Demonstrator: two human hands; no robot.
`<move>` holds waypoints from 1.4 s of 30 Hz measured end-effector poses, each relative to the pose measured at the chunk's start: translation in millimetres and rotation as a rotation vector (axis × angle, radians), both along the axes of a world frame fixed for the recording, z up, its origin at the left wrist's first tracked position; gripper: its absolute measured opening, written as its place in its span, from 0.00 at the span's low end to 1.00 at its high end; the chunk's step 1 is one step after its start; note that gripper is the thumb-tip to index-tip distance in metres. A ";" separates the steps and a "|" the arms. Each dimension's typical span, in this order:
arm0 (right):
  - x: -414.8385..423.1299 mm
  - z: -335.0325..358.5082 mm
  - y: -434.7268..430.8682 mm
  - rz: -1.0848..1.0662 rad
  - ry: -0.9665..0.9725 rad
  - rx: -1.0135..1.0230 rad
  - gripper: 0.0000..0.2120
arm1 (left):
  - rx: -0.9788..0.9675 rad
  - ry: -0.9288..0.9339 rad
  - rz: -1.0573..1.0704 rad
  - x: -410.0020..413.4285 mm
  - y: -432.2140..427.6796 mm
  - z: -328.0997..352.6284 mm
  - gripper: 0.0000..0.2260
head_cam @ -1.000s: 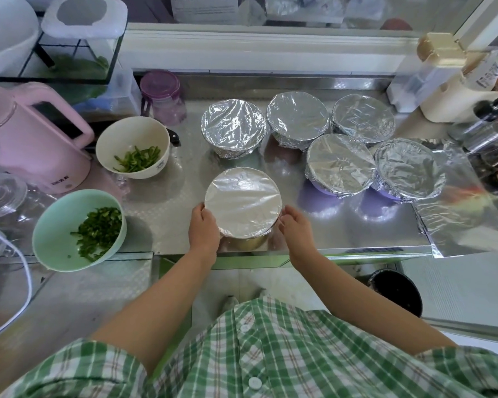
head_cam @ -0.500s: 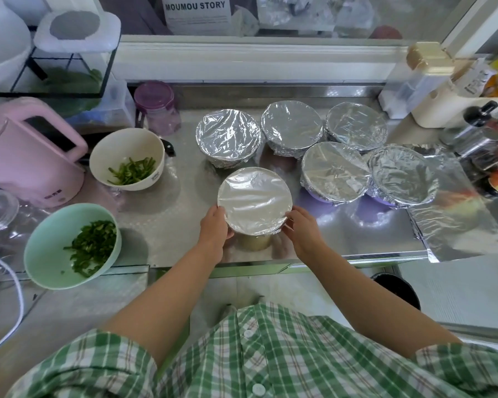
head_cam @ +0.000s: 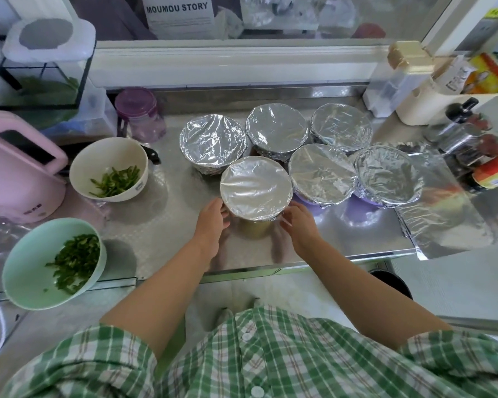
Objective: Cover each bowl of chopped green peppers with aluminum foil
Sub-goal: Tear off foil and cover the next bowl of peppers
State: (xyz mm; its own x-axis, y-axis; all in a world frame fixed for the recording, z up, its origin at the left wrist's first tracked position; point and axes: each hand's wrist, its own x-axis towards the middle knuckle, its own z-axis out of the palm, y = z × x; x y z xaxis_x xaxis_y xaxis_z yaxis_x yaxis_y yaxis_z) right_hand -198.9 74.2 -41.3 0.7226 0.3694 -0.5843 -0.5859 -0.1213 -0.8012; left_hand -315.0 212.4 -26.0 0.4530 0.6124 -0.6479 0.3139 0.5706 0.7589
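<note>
Mid-frame, our left hand (head_cam: 213, 221) and right hand (head_cam: 301, 225) clasp the sides of the foil-covered yellow bowl (head_cam: 256, 191) on the steel table (head_cam: 156, 225).

Six bowls stand covered and two stand open. The front bowl (head_cam: 256, 187), yellowish below a smooth, taut foil cap, sits upright between your left hand (head_cam: 210, 222) and right hand (head_cam: 299, 224), whose fingers cup its sides. Behind it, five covered bowls (head_cam: 321, 173) crowd together in two rows, each foil top wrinkled and crimped under the rim. The two nearest show purple at the base. To your left, well apart, a white bowl (head_cam: 81, 168) and a mint-green bowl (head_cam: 15, 271) stand uncovered, each holding chopped green peppers (head_cam: 115, 180). A loose foil sheet (head_cam: 443, 214) lies flat at the right, just beside the covered group.
</note>
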 end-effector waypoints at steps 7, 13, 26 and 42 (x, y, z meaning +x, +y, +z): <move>-24.2 -6.9 6.5 0.036 -0.003 -0.030 0.09 | -0.032 -0.029 -0.026 -11.3 -13.7 6.6 0.10; -27.1 -0.8 -6.9 -0.102 -0.175 -0.266 0.15 | -0.007 -0.034 0.051 -10.3 -20.8 13.4 0.12; 2.1 8.4 -25.7 0.393 -0.933 -0.381 0.08 | 0.366 0.341 -0.106 -5.5 -32.8 6.7 0.05; 21.3 2.2 4.3 0.892 -1.757 -0.310 0.05 | 1.279 0.309 -0.477 -6.4 -34.9 -4.3 0.03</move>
State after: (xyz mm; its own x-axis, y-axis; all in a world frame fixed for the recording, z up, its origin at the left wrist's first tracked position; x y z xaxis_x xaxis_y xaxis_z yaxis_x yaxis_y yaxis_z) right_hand -177.6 78.6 -39.1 0.1746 0.9288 0.3269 0.9688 -0.1028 -0.2254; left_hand -321.4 177.5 -30.2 0.7254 0.6768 0.1251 0.5274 -0.6634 0.5308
